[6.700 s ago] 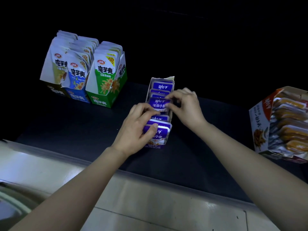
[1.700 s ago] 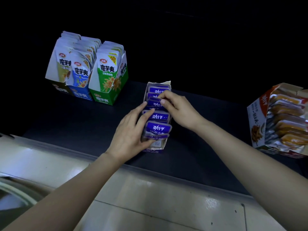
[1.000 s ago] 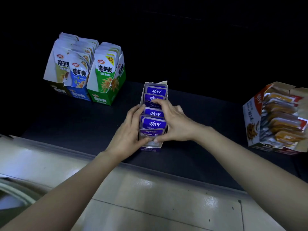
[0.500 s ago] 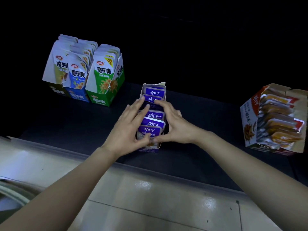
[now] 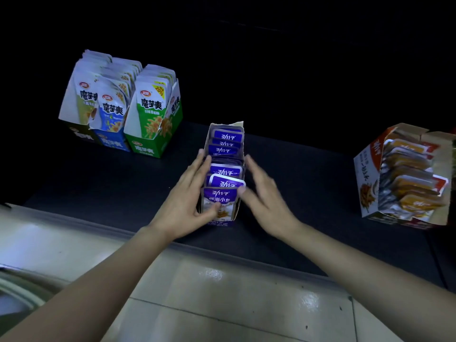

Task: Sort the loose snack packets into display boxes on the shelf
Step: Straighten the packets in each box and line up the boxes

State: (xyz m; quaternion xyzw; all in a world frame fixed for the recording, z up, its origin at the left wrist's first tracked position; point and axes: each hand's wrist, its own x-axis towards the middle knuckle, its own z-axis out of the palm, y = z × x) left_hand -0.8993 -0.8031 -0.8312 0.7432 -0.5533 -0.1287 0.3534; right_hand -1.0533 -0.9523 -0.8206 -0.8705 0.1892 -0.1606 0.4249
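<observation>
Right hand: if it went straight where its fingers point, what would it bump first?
Probably the right wall of the purple display box: the right hand angles its fingers toward it. The hand is blurred, so depth is unsure.

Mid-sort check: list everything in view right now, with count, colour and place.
purple display box: one, purple, shelf centre, between the hands
purple packets: at least six, purple-topped, in a row inside it
green display box: one, green, back left
blue display box: one, blue, against the green one's left
dark display box: one, dark, leftmost
white packets: many, green, blue or olive print, in those three
orange display box: one, white and orange, far right
orange and silver packets: several, inside it
shelf: one, black
ledge: one, pale, before the shelf
left hand: fingers along the purple box's left side, thumb on the front packet
right hand: open, blurred, by its right side
</observation>
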